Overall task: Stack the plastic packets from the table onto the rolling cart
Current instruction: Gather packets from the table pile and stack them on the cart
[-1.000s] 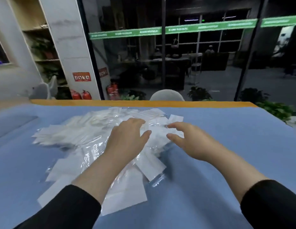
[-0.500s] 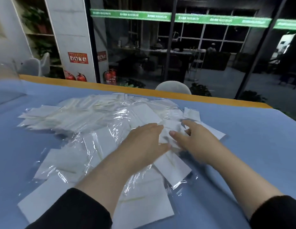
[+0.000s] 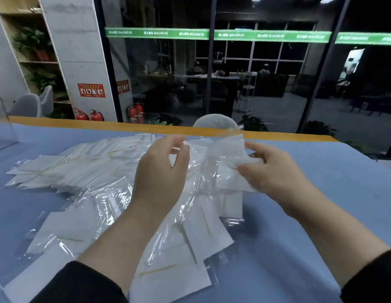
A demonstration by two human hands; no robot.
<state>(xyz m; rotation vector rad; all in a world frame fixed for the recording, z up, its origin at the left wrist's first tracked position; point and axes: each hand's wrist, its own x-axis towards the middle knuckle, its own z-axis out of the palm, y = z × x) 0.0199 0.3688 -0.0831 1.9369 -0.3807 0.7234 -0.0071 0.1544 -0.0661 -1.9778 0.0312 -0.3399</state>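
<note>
Barely begun, I'd judge: packets (image 3: 116, 217) lie heaped over the table (image 3: 321, 215) from 7 to 11 o'clock. Right hand (image 3: 275, 171) pinches a few lifted ones (image 3: 229, 162); left hand (image 3: 161, 169) hovers loosely curled (cart unseen).

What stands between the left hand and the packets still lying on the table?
Nothing visible does. The left hand hovers directly above the spread of plastic packets on the blue table, with only air beneath it. The right hand holds a packet beside it. No cart is in view.
</note>
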